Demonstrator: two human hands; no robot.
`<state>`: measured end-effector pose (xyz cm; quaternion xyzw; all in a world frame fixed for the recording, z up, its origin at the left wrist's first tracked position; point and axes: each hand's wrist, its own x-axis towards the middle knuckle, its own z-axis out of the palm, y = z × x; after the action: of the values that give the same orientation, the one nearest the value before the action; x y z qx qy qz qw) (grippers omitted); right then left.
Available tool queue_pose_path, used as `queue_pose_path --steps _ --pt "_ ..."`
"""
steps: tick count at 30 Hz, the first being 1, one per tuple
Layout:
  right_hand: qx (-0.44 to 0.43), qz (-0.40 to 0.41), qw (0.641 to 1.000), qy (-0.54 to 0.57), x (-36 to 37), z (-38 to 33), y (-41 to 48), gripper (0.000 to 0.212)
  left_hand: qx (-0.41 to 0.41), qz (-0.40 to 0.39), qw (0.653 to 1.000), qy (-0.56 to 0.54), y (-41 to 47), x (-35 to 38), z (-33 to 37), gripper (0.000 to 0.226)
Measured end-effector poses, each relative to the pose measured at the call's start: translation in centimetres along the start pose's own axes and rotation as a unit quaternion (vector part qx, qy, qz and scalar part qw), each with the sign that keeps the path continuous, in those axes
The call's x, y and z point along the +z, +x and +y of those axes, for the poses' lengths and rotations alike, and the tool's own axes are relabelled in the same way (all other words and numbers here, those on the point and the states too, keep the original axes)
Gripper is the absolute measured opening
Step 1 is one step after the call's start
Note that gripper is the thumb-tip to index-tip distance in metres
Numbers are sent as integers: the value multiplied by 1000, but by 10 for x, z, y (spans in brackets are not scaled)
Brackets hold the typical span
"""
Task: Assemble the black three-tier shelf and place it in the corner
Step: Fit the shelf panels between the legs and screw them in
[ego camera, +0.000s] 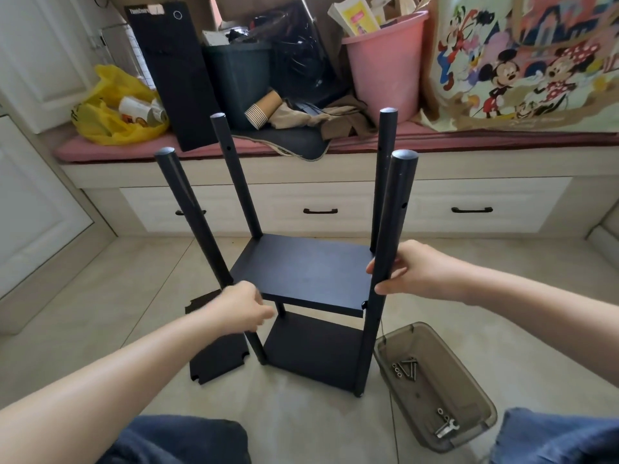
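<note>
The half-built shelf (308, 272) is shown standing on the floor (134, 296) between the hands, with its posts upright and two boards fitted. The near-right post (397, 202) is gripped by the right hand (405, 269), and the near-left post (187, 202) by the left hand (241, 308), whose fingertips are hidden. The third board (217, 361) is seen flat on the floor just left of the frame, nearest the left hand and partly covered by that arm.

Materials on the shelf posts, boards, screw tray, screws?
The posts look like painted metal tube: smooth semi-gloss black, drilled holes. The boards look like laminated wood board, matte black; core not visible. The tray is translucent smoky plastic. The screws are bare shiny metal.
</note>
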<state>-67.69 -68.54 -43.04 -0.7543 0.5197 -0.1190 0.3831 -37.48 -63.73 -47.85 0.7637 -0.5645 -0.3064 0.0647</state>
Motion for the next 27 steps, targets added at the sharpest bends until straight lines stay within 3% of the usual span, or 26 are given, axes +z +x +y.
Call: queue_pose_path --steps 3,7,11,13,18,23,27 --pt "-16 2 1000 -1 -3 0 -2 22 167 51 983 61 -13 32 27 9" --pt "-42 10 999 -5 -6 2 -2 20 358 172 896 201 -9 73 53 32" --pt "-89 30 995 -16 -7 6 -4 23 354 146 881 277 12 103 61 77" --pt "-106 38 993 -21 -5 8 -6 25 342 138 878 305 23 110 63 87" --pt "-128 35 991 -30 -2 12 -11 34 316 150 882 315 43 120 61 81" --pt "-124 32 991 -35 -2 7 -6 22 327 152 879 312 47 127 56 78" --pt "-123 25 991 -43 -4 3 -1 22 342 146 877 304 49 124 52 90"
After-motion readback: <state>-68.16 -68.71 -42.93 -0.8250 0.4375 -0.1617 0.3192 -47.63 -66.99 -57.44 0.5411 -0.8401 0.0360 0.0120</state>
